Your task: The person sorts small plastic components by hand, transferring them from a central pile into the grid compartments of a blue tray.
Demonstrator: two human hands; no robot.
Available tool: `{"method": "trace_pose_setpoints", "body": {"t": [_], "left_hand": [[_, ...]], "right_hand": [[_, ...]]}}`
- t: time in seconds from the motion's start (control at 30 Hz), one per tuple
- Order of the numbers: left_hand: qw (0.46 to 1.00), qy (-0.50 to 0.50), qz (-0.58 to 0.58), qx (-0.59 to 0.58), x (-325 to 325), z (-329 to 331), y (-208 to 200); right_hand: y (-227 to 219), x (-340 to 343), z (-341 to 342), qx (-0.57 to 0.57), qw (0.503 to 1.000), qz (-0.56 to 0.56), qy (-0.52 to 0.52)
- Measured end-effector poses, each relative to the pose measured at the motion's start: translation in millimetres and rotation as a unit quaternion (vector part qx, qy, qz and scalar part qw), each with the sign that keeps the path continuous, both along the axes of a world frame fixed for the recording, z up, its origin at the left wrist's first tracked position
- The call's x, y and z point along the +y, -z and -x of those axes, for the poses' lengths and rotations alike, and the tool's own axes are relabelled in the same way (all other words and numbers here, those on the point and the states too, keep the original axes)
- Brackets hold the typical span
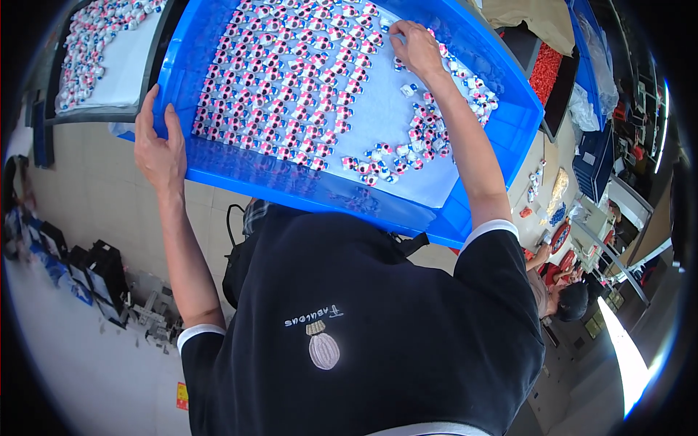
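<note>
A large blue plastic tray lies in front of me, lined with a white sheet. Small pink, white and blue toy figures stand in close rows over its left and middle part. More toy figures lie in a loose, jumbled heap on the right. My left hand grips the tray's left rim, thumb and fingers bent over the edge. At the far side my right hand reaches into the tray, fingers curled into a pinch. A toy figure is at its fingertips, partly covered by them.
A dark tray with more loose figures stands at the far left. Beyond the right end are a container of red pieces, brown paper and clear plastic bags. Another person sits at a work table on the right.
</note>
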State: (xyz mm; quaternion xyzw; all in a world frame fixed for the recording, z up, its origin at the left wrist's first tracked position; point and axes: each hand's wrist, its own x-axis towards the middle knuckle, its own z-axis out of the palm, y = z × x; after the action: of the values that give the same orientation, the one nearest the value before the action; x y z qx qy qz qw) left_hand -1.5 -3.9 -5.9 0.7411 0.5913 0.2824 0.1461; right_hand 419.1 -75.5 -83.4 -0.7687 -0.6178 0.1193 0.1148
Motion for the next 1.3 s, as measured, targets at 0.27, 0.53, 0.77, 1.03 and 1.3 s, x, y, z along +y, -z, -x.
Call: {"method": "trace_pose_setpoints", "body": {"t": [0.27, 0.53, 0.77, 1.03, 1.3], "left_hand": [[1.000, 0.018, -0.018, 0.005, 2.9, 0.4, 3.1], [1.000, 0.002, 0.004, 0.018, 0.9, -2.2, -2.0], [1.000, 0.010, -0.013, 0.008, 2.4, -0.1, 1.7], [1.000, 0.007, -0.014, 0.019, 1.0, 0.8, 1.1], [1.000, 0.008, -0.004, 0.009, 2.1, -0.3, 1.5]], "right_hand": [[9.6, 10.9, -5.4, -0.009, 1.000, -0.020, -0.020], [2.1, 9.3, -12.3, -0.100, 0.995, -0.007, -0.021], [15.3, 17.3, -5.5, -0.085, 0.994, -0.007, -0.071], [11.2, 18.3, -12.4, 0.055, 0.998, 0.012, 0.027], [-9.1, 7.2, -16.3, 0.115, 0.993, 0.006, 0.016]]}}
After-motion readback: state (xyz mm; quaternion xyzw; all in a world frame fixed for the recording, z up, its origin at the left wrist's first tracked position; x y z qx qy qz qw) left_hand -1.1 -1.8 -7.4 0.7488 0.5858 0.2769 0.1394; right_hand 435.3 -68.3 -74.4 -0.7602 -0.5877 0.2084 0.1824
